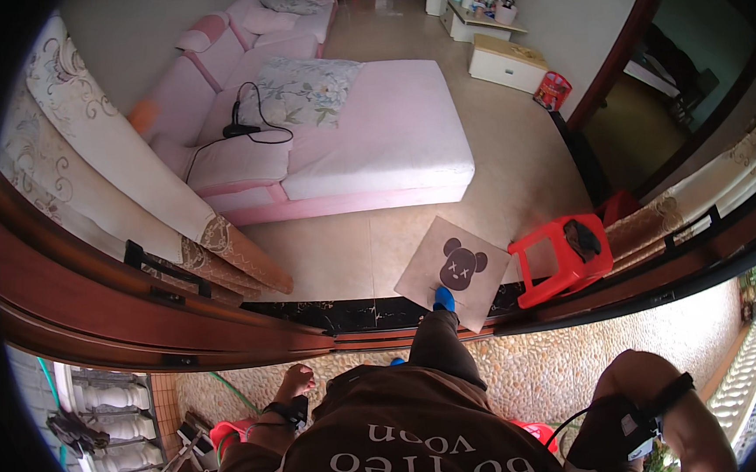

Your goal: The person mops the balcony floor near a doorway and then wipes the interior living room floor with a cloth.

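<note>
You wear this view on your head: the left fisheye of the pair, upright, facing down and ahead over the door sill (348, 314). Your brown shirt (407, 399) and left hand (298, 379) sit close below; the pink sofa (381, 152) lies farther off, beyond the sill.

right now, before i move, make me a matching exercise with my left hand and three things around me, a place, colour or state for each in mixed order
Things
1. left hand
2. bear-face mat
3. stool
4. sofa

Descriptions
A. pale pink
B. red, a dark item on its seat
C. seen against the pebbled ground
D. partly hidden by a blue-covered foot

Pairs: 1-C, 2-D, 3-B, 4-A
</note>
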`<state>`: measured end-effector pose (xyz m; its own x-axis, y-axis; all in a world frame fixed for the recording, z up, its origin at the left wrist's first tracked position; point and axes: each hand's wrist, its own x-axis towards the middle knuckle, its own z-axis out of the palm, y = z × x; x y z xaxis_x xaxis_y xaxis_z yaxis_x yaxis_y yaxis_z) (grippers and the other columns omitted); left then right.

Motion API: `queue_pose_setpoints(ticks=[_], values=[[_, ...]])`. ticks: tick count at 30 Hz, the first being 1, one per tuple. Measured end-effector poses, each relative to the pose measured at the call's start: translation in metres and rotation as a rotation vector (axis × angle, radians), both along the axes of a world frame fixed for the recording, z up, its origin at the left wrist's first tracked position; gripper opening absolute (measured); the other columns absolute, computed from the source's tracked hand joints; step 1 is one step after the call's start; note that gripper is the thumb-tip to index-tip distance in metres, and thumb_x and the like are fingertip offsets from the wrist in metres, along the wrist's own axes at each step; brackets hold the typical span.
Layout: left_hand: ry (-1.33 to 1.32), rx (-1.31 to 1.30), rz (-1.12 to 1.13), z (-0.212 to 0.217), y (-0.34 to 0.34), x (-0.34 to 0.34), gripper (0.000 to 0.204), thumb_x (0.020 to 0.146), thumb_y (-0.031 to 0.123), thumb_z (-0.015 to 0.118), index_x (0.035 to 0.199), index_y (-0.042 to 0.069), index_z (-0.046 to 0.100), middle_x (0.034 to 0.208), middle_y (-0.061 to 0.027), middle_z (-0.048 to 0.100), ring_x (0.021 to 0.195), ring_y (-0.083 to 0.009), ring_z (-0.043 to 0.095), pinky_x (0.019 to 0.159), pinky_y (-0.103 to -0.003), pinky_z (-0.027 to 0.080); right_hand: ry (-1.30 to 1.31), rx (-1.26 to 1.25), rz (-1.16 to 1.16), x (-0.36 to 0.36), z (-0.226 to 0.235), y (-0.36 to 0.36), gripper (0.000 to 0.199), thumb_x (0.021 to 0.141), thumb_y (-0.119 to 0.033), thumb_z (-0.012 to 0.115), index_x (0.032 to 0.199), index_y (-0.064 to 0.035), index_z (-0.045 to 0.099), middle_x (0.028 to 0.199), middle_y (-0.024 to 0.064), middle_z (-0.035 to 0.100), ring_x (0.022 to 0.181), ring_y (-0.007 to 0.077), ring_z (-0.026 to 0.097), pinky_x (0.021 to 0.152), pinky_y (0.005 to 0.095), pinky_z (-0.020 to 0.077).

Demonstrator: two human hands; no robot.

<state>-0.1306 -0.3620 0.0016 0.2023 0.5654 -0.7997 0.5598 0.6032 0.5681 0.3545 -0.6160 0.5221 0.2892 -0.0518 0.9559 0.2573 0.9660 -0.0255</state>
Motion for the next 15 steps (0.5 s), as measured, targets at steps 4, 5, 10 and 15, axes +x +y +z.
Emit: queue_pose_setpoints(ticks=[4, 5, 10, 15], values=[[-0.064, 0.059, 0.070, 0.012, -0.002, -0.001, 0.016, 0.085, 0.015, 0.051, 0.096, 0.002, 0.049, 0.078, -0.0123, 0.059, 0.067, -0.0189, 0.061, 0.058, -0.031, 0.051, 0.047, 0.069, 0.058, -0.001, -0.005, 0.018, 0.007, 0.068, -0.013, 0.055, 0.071, -0.0095, 0.060, 0.079, -0.0009, 0.063, 0.047, 0.0061, 0.045, 0.056, 0.0229, 0.0343], [-0.123, 0.049, 0.189, 0.014, -0.006, 0.000, 0.010, 0.083, 0.007, 0.052, 0.091, 0.001, 0.050, 0.072, -0.0107, 0.057, 0.058, -0.0149, 0.056, 0.048, -0.027, 0.047, 0.058, 0.075, 0.064, -0.003, -0.005, 0.021, 0.006, 0.067, -0.013, 0.056, 0.070, -0.0096, 0.060, 0.079, -0.0010, 0.064, 0.047, 0.0060, 0.044, 0.056, 0.0229, 0.0343], [-0.096, -0.024, 0.226, -0.008, -0.022, -0.009, 0.014, 0.085, 0.010, 0.050, 0.096, 0.001, 0.050, 0.077, -0.0119, 0.059, 0.064, -0.0186, 0.061, 0.053, -0.028, 0.050, 0.122, 0.074, 0.050, -0.003, -0.006, 0.033, 0.005, 0.066, -0.012, 0.057, 0.069, -0.0102, 0.060, 0.079, -0.0016, 0.064, 0.046, 0.0054, 0.044, 0.055, 0.0227, 0.0341], [-0.101, -0.151, 0.184, -0.051, -0.066, -0.047, 0.019, 0.085, 0.014, 0.050, 0.100, 0.002, 0.051, 0.079, -0.0122, 0.060, 0.069, -0.0216, 0.063, 0.053, -0.030, 0.049, 0.148, -0.074, 0.085, -0.008, -0.018, 0.054, 0.020, 0.069, -0.015, 0.056, 0.087, -0.0087, 0.062, 0.071, -0.0055, 0.061, 0.043, 0.0027, 0.047, 0.049, 0.0207, 0.0329]])
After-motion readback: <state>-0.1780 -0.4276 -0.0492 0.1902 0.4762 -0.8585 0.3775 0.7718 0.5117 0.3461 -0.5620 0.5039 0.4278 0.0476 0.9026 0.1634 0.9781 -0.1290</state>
